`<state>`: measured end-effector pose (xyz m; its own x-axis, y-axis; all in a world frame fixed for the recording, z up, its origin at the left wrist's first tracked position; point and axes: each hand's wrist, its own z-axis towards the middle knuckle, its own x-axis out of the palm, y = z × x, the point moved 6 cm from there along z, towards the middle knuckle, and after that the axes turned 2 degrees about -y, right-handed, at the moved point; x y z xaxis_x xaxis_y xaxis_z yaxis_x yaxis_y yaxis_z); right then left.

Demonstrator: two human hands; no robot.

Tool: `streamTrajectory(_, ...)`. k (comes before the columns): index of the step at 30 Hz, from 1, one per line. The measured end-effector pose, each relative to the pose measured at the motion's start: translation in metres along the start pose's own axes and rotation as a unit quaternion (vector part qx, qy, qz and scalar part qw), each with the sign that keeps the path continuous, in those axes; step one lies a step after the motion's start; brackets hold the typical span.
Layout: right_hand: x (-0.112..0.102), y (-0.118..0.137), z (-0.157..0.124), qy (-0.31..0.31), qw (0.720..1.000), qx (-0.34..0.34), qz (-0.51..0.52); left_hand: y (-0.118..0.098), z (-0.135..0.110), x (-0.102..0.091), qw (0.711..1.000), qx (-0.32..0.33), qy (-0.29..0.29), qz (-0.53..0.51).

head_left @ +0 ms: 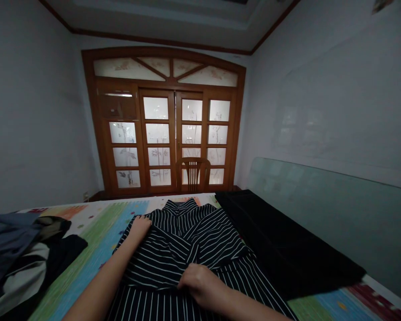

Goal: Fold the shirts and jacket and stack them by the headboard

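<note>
Two bare hands work on a striped shirt, black with thin white lines, which lies spread over the middle of a patterned sheet in front of the person. That sheet bears everything nearby: a heap of clothes at the left, with slate-blue, pale and dark pieces bunched together, and a black cloth laid flat just right of the shirt. The heap is cut off by the left edge, and its separate garments are hard to make out; the black cloth is too dark to show any detail. The shirt's lower part runs out of view at the bottom, partly behind the forearms. Its collar points away from the person, toward the glazed doors and the chair, and its long axis runs from near to far, while the sleeves lie folded across the front. The left hand rests at the shirt's left shoulder, fingers close together; whether they grip cannot be told. The right hand pinches a folded striped edge between thumb and forefinger, its other fingers curled.
</note>
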<state>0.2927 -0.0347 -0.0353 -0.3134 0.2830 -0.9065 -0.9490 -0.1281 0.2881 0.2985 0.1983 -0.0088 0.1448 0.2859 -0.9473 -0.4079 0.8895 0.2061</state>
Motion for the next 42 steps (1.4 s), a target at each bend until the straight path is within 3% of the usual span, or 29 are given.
streamTrajectory(3,-0.003,0.012,0.0,0.022,0.999,-0.021,0.027,0.008,-0.001,0.004,0.999,-0.043,-0.01,0.007)
streamTrajectory(6,-0.02,0.002,0.011,0.031,0.997,0.019,0.062,0.02,-0.002,0.008,0.994,-0.106,-0.018,0.004)
streamTrajectory(8,-0.041,-0.027,0.023,-0.006,0.992,0.104,0.072,0.03,-0.003,0.012,0.989,-0.149,-0.015,-0.006)
streamTrajectory(10,-0.066,-0.072,0.033,-0.067,0.971,0.221,0.057,0.041,-0.004,0.017,0.983,-0.183,-0.003,-0.025)
streamTrajectory(13,-0.088,-0.137,0.046,-0.105,0.947,0.303,0.015,0.057,-0.003,0.029,0.974,-0.216,0.028,-0.065)
streamTrajectory(16,-0.09,-0.189,0.053,-0.107,0.93,0.351,-0.015,0.068,0.001,0.04,0.963,-0.241,0.046,-0.11)
streamTrajectory(20,-0.077,-0.227,0.059,-0.086,0.915,0.393,-0.033,0.074,0.013,0.048,0.946,-0.284,0.031,-0.151)
streamTrajectory(26,-0.066,-0.249,0.068,-0.05,0.891,0.449,-0.041,0.071,0.039,0.039,0.931,-0.312,0.012,-0.19)
streamTrajectory(32,-0.059,-0.257,0.07,0.003,0.872,0.489,-0.04,0.067,0.055,0.029,0.938,-0.295,0.036,-0.176)
streamTrajectory(39,-0.051,-0.25,0.076,0.051,0.887,0.458,-0.02,0.053,0.053,0.031,0.958,-0.229,0.128,-0.115)
streamTrajectory(42,-0.049,-0.243,0.083,0.031,0.908,0.417,-0.012,0.043,0.05,0.027,0.968,-0.205,0.112,-0.087)
